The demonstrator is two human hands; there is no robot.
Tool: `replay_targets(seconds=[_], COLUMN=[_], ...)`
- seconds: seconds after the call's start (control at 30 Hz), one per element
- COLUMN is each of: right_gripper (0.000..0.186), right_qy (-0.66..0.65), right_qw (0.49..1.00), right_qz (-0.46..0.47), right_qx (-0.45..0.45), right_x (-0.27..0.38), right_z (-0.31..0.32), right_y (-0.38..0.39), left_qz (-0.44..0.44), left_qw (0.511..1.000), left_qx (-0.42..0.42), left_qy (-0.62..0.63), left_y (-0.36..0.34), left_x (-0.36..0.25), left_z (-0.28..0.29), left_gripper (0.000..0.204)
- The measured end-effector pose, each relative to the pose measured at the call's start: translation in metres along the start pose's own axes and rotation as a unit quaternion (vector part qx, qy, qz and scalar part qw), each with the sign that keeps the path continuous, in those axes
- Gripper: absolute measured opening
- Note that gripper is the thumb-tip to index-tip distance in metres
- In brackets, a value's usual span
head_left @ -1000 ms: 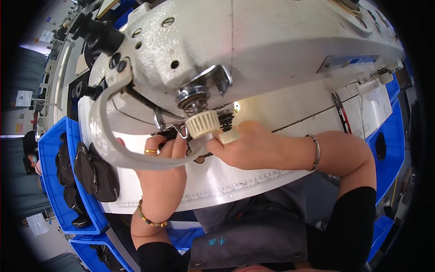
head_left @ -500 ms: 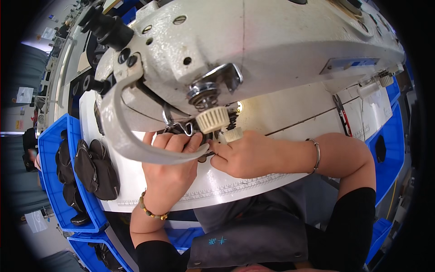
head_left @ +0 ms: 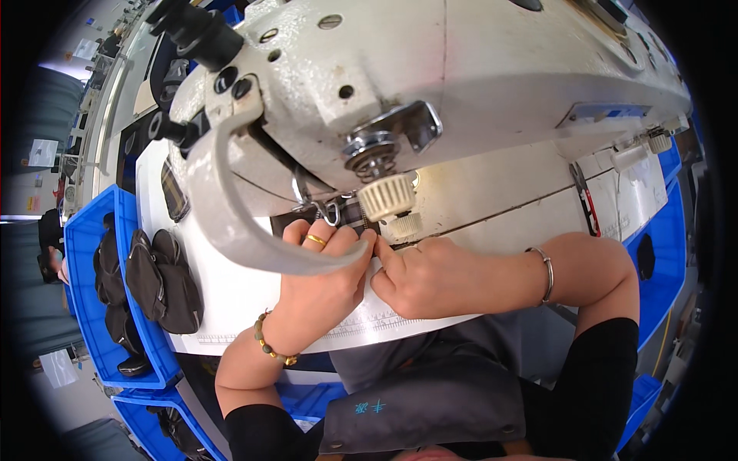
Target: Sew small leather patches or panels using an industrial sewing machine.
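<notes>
Beneath the head of a white sewing machine (head_left: 492, 84), a dark plaid fabric piece (head_left: 351, 214) lies on the bed, with what looks like a zipper along it. My left hand (head_left: 327, 265), wearing a ring and a beaded bracelet, has its bent fingers on the fabric's near edge, partly behind the curved white lever (head_left: 223, 207). My right hand (head_left: 427, 273), with a metal bangle at the wrist, pinches the same edge close to the left fingertips. The machine's foot and needle area are mostly hidden by the ribbed cream knob (head_left: 387, 197) and wire hook.
A blue bin (head_left: 165, 361) at the left holds dark pouches, and several black pouches (head_left: 165, 284) lean over its rim. Another plaid piece (head_left: 174, 190) lies at the bed's left. Red-handled snips (head_left: 590, 207) rest at the right, near another blue bin (head_left: 667, 269).
Both hands have shifted slightly toward me, the left also to the right. More of the plaid fabric shows beyond the fingers. The machine sits slightly farther right in the picture.
</notes>
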State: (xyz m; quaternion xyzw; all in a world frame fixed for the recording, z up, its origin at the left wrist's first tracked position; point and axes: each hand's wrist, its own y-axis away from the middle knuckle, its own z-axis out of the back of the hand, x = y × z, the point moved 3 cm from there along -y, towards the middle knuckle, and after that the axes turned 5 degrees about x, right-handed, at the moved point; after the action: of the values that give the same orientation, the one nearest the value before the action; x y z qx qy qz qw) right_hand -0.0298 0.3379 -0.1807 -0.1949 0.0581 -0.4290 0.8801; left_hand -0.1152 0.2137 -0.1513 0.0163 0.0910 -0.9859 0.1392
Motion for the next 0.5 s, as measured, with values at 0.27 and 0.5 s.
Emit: replay_targets(seconds=[0.27, 0.5], right_gripper=[0.014, 0.012], right_qy=[0.034, 0.007], right_qw=[0.999, 0.996], right_qz=[-0.014, -0.062], right_qx=[-0.023, -0.065], right_x=[-0.001, -0.019], right_z=[-0.005, -0.016], right_y=[0.0, -0.006], left_qz=[-0.011, 0.01], left_qw=[1.0, 0.999], left_qx=[0.011, -0.03], left_qy=[-0.008, -0.009], left_y=[-0.006, -0.019], left_x=[0.002, 0.018], left_z=[0.001, -0.009], left_gripper=[0.027, 0.032])
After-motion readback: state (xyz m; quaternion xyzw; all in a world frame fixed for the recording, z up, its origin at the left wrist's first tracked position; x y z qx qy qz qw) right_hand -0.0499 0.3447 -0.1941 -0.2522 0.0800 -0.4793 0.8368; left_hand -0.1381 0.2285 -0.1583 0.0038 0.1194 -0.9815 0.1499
